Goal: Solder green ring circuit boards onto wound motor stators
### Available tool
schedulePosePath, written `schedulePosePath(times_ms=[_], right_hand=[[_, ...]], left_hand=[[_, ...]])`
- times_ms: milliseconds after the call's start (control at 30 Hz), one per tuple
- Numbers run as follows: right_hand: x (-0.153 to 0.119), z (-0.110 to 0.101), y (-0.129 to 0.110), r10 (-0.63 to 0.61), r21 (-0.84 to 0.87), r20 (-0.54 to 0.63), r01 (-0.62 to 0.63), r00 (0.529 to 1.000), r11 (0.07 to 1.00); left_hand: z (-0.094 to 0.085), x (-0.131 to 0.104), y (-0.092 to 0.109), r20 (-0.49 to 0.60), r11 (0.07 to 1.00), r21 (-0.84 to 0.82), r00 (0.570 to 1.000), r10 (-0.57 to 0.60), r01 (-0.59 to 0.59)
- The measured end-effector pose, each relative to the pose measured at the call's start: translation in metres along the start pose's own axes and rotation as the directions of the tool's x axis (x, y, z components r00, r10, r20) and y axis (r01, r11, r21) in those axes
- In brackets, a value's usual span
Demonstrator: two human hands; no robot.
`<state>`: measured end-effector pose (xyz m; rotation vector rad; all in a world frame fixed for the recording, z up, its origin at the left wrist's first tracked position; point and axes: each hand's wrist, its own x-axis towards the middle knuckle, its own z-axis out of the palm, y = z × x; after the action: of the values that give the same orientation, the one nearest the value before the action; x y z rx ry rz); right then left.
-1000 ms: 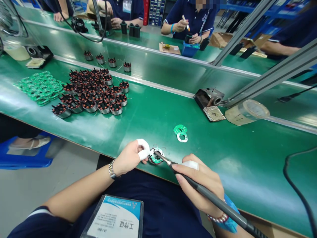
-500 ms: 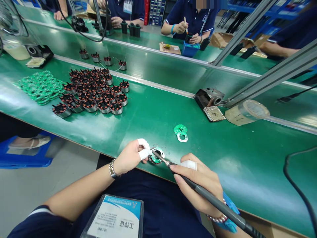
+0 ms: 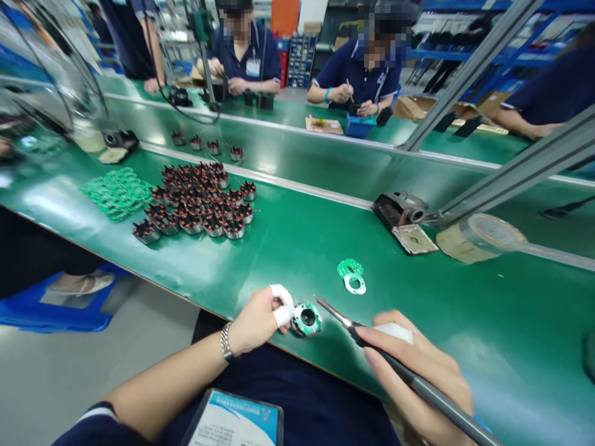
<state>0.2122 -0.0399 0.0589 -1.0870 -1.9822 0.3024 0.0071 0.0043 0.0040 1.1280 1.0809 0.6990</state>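
My left hand (image 3: 261,314), with white finger covers on its thumb and a finger, is closed at the left edge of a motor stator (image 3: 317,319). A ring-shaped green and white circuit board lies on top of that stator, which rests near the table's front edge. In my right hand (image 3: 421,362) is a soldering iron (image 3: 343,320), gripped like a pen. Its tip points up and left, a little right of the stator and apart from it. Just beyond lie a few loose circuit boards (image 3: 356,284), overlapping, one showing its white face.
Many copper-wound stators (image 3: 190,220) stand grouped at the left, beside a pile of green boards (image 3: 116,193). A soldering iron stand (image 3: 402,210) with a sponge tray and a translucent tub (image 3: 478,238) are at the right. Co-workers sit beyond the metal frame (image 3: 469,80).
The soldering iron has drawn back from the board to the right with my right hand. My left hand stays at the stator. The camera view has tilted upward and shifted left.
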Motion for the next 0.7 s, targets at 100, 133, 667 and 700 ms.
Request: schedulePosePath(times_ms=[100,133,667,700], right_hand=[[-0.001,-0.007,0.012,0.006,-0.046,-0.083,-0.01,0.997,0.999],[-0.001,-0.009,0.017,0.015,-0.063,-0.109,-0.022,0.994,0.998],[0.008,-0.009,0.06,0.177,-0.114,-0.42,-0.245,0.89,0.963],[0.008,-0.01,0.061,0.19,-0.13,-0.416,-0.265,0.889,0.955]], left_hand=[[-0.006,0.0,0.002,0.028,1.0,0.027,1.0,0.009,-0.01],[-0.012,0.0,0.006,0.026,0.998,0.048,0.999,0.025,-0.026],[-0.142,0.193,0.182,-0.53,0.849,0.528,0.777,0.34,-0.012],[-0.137,0.202,0.187,-0.53,0.864,0.503,0.781,0.329,-0.023]])
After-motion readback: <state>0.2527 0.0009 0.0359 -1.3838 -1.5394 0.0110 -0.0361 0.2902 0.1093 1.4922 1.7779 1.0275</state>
